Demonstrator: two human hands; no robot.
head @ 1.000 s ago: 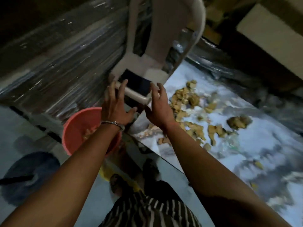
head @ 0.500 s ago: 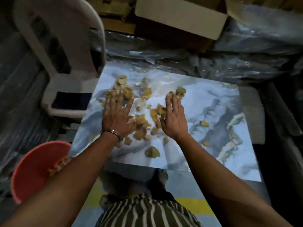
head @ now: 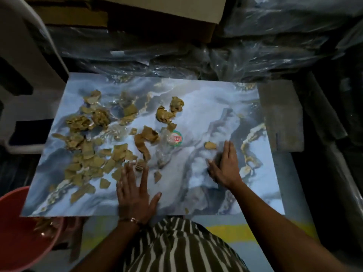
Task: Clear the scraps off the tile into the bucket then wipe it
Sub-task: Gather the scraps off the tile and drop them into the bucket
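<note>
A large blue-grey marbled tile [head: 196,107] lies flat in front of me. Several tan cardboard scraps [head: 88,154] are strewn over its left half, with a crumpled clump [head: 167,114] near the middle and one lone scrap [head: 210,145] further right. A round sticker [head: 175,138] and clear plastic film [head: 163,152] lie mid-tile. My left hand [head: 135,193] rests flat on the tile near its front edge, fingers spread, holding nothing. My right hand [head: 224,165] lies flat to the right, just below the lone scrap. A pink bucket [head: 17,232] with scraps inside sits under the tile's front-left corner.
A white plastic chair [head: 23,75] stands at the left. Cardboard boxes [head: 161,8] and plastic-wrapped bundles [head: 255,46] line the back. A grey block [head: 280,114] lies off the tile's right edge. My striped clothing [head: 176,248] fills the bottom.
My view swung from the chair and bucket to look straight down on the tile. Both hands left the chair and now lie flat on the tile, the right one shifted right toward the lone scrap.
</note>
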